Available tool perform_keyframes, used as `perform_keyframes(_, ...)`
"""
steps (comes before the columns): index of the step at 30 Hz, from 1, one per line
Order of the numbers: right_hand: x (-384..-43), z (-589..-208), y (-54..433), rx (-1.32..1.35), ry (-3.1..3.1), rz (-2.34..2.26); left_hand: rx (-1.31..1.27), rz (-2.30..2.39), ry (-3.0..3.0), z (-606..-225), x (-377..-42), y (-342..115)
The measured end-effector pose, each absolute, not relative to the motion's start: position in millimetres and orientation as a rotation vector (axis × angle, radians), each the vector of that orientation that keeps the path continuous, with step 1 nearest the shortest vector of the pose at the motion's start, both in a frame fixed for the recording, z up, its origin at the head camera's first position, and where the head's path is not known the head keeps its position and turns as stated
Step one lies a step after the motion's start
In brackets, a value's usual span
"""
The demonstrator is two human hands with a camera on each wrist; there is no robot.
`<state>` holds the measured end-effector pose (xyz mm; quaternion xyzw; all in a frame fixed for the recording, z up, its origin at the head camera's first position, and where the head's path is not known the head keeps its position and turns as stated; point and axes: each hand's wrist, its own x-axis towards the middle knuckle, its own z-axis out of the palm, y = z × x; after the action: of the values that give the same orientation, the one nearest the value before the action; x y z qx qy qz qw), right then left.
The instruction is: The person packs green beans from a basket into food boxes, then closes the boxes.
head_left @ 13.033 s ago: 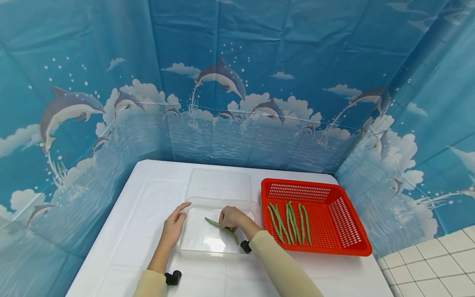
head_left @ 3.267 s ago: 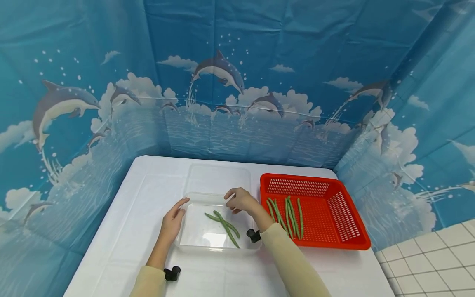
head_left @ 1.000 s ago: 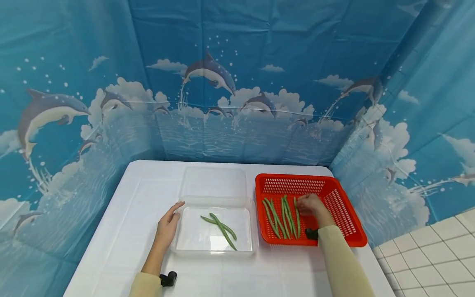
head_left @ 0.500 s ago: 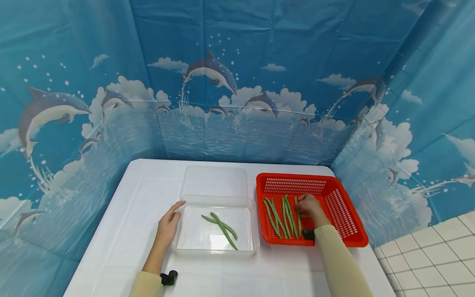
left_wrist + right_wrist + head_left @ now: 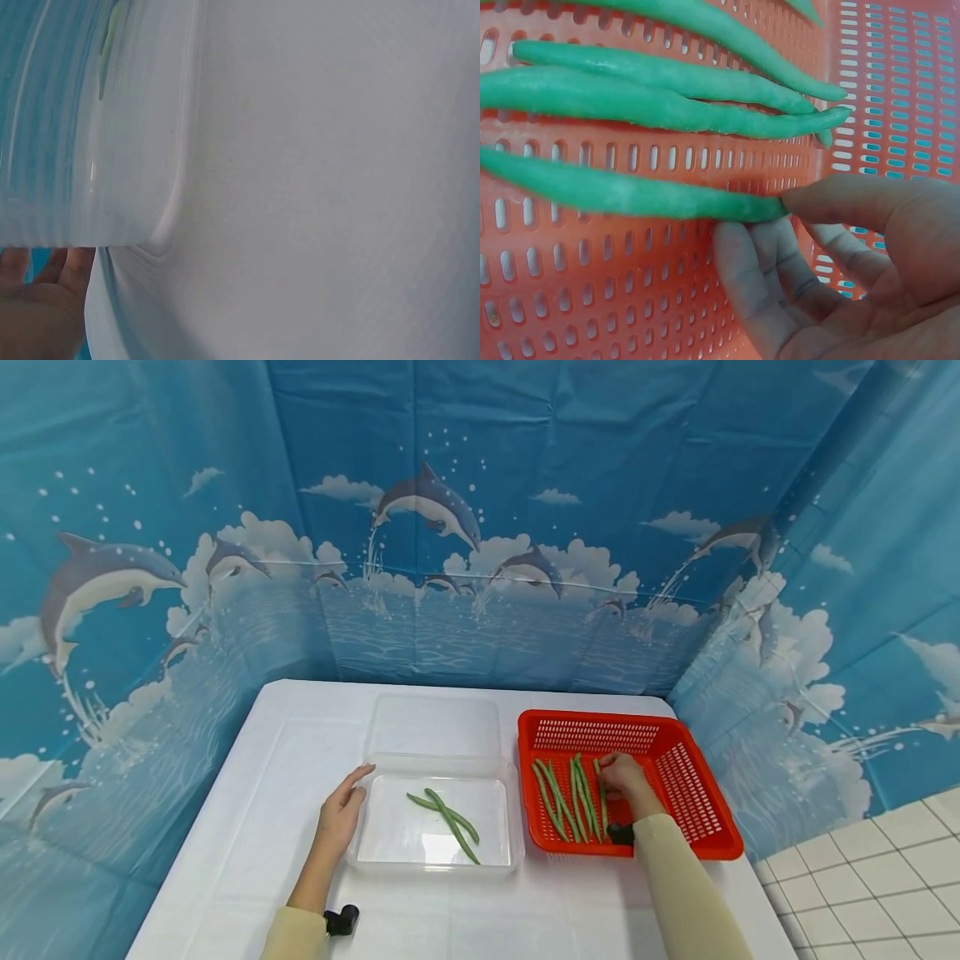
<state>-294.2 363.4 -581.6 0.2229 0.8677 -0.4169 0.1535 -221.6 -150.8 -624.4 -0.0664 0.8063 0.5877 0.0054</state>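
Observation:
My right hand is inside the red basket, its thumb and fingertips pinching one end of a green bean. That bean lies along the basket floor, apart from several other green beans beside it. My left hand rests at the left rim of a clear plastic container, fingers extended along its side. Two green beans cross each other on the container's floor. In the left wrist view, the fingers show beyond the container's wall; the fingertips are hidden behind it.
A clear flat lid lies behind the container on the white-covered table. The basket stands just right of the container. A blue dolphin-print curtain hangs around the back and sides.
Earlier, the right hand laid a bean in the container, where a second later crossed it. It then moved right into the basket and now pinches another bean. The left hand stays at the container.

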Motion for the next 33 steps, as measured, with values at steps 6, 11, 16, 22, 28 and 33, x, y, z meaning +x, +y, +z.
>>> perform_keyframes(6,-294,-581,360,0.613,2.439,-1.317,-0.208,1.851,2.521,-628,-223,-152)
perform_keyframes(11,-295,-577,357,0.608,2.413,-1.359,-0.207,1.845,2.521,-628,-223,-152)
perform_keyframes(16,-299,-572,355,0.626,2.398,-1.369,-0.215,1.851,2.517,-626,-223,-152)
perform_keyframes(22,-298,-562,352,0.604,2.390,-1.408,-0.216,1.851,2.508,-625,-224,-153)
perform_keyframes(28,-298,-546,342,0.573,2.382,-1.422,-0.212,1.857,2.501,-625,-224,-153)
perform_keyframes(33,-298,-528,331,0.489,2.387,-1.417,-0.212,1.853,2.509,-624,-223,-152)
